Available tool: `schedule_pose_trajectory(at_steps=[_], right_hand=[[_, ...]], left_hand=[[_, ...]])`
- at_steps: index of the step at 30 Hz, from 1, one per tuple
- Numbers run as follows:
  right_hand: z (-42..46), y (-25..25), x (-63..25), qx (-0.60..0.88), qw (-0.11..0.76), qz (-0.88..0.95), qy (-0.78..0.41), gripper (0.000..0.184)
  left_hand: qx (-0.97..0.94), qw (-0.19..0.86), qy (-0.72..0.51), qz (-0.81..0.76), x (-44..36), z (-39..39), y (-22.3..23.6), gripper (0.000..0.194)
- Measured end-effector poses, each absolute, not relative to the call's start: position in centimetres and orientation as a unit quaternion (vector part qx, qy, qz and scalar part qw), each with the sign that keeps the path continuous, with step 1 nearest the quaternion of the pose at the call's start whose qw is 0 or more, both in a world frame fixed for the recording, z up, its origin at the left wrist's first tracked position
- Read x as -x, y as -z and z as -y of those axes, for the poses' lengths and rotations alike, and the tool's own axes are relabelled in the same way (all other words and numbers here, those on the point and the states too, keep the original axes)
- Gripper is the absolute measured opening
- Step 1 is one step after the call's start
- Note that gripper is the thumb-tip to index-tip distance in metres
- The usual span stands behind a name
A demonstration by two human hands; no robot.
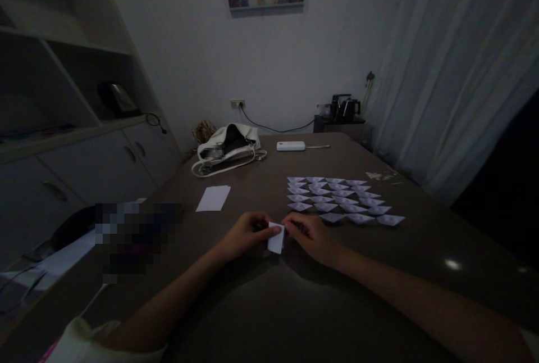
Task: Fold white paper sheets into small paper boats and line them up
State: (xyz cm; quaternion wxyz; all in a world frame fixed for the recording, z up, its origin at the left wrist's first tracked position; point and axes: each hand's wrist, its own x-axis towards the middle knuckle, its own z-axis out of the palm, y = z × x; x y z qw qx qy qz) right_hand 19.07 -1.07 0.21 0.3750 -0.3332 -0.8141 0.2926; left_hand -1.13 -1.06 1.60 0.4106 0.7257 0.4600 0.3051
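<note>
A small folded piece of white paper (275, 239) is held up over the near part of the table, between my two hands. My left hand (249, 232) pinches its upper left part, with the thumb lying across the front. At its upper right edge, my right hand (309, 235) grips the paper between thumb and fingers. Just beyond my right hand, several folded paper boats (346, 193) stand in rows. A stack of white paper sheets (213, 198) lies flat past my left hand.
A white bag (229, 149) sits open at the far left of the brown table (261, 318). A white power bank (290, 146) with a short cable lies at the back. Paper scraps (374, 175) are at the right edge. Blurred items (138, 239) lie at the left edge.
</note>
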Motion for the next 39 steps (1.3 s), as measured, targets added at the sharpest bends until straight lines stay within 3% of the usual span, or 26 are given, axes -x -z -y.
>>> schedule_pose_trajectory(at_steps=[15,39], right_hand=[[0.93,0.07,-19.03,0.339,0.379,0.813,-0.283,0.011],[0.95,-0.13,-19.04,0.35,0.364,0.815,-0.284,0.012]], left_hand=[[-0.719,0.404,-0.316,-0.469,0.94,1.11,-1.66,0.029],[-0.717,0.415,-0.318,-0.462,0.79,1.32,-1.96,0.027]])
